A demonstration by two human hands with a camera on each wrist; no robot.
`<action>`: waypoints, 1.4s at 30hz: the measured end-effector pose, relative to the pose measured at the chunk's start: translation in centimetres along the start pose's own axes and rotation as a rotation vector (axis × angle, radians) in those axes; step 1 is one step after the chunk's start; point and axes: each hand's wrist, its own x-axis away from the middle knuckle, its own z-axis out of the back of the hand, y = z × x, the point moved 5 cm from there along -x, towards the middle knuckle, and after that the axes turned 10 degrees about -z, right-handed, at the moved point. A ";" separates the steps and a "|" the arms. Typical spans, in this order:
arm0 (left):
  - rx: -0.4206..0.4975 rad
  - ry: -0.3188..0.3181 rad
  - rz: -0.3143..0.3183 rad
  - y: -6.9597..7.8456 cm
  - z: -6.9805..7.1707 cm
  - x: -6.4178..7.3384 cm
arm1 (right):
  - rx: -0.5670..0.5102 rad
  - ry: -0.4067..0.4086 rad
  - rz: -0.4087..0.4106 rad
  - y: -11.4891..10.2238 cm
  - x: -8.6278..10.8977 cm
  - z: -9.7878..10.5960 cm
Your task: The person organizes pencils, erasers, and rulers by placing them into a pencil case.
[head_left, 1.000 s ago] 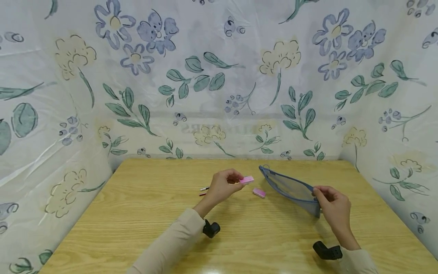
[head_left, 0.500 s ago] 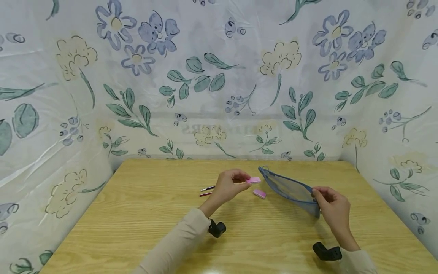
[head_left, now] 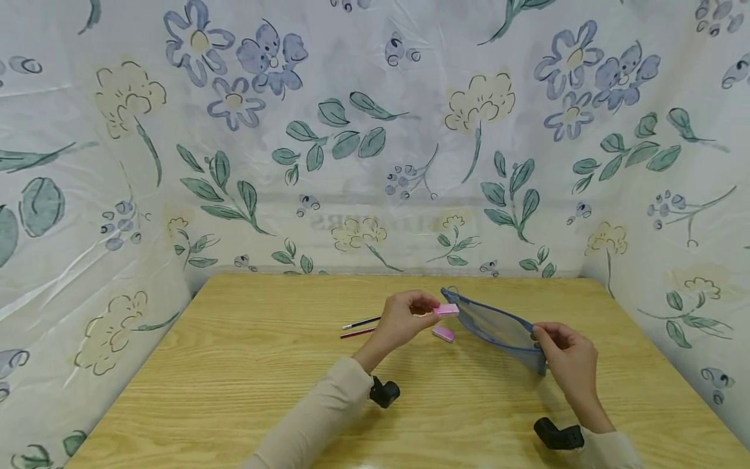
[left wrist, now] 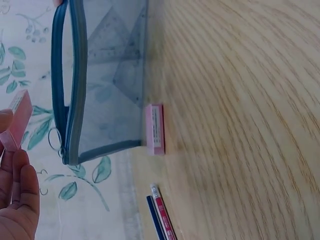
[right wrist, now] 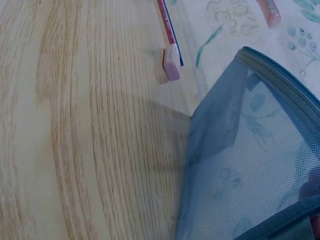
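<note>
Left hand (head_left: 405,322) pinches pink eraser (head_left: 448,310) near mesh pouch (head_left: 495,324), right hand (head_left: 572,358) grips pouch rim. Looks like loading step; next probably calls for clearing rim, lowering eraser in.

I have a yellowish wood-grain table (head_left: 234,391) before me, where a slim red pencil (head_left: 358,332) lies near a slim dark-blue pencil (head_left: 362,322). Around its back and sides I see creased white sheeting (head_left: 375,176) printed with purple flowers and green leaves.
</note>
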 end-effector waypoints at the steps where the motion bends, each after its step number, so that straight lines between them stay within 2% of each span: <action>1: 0.004 -0.001 0.008 0.0 -0.2 0.0 | -0.001 -0.002 -0.001 0.0 0.0 0.0; 8: 0.018 -0.002 0.012 -0.2 -1.2 -0.4 | -0.001 0.013 0.113 1.8 -0.4 -0.3; 13: 0.030 -0.006 0.021 -0.4 -1.8 -0.5 | -0.014 0.019 0.084 0.7 0.0 -0.2; 19: 0.058 -0.001 0.024 -1.1 -2.4 -0.5 | -0.010 0.019 0.125 2.0 -0.5 -0.5; 22: 0.057 -0.004 0.031 -1.4 -2.7 -0.5 | -0.028 0.013 0.134 1.8 -0.5 -0.5; 27: 0.044 -0.007 0.043 -1.4 -3.0 -0.7 | -0.074 0.015 0.103 0.5 0.0 -0.4; 32: 0.039 -0.010 0.050 -1.5 -3.4 -1.0 | -0.055 0.026 0.042 -0.1 0.3 -0.4; 42: 0.026 -0.023 0.082 -2.0 -4.2 -1.4 | -0.027 0.000 0.015 -0.1 0.4 -0.5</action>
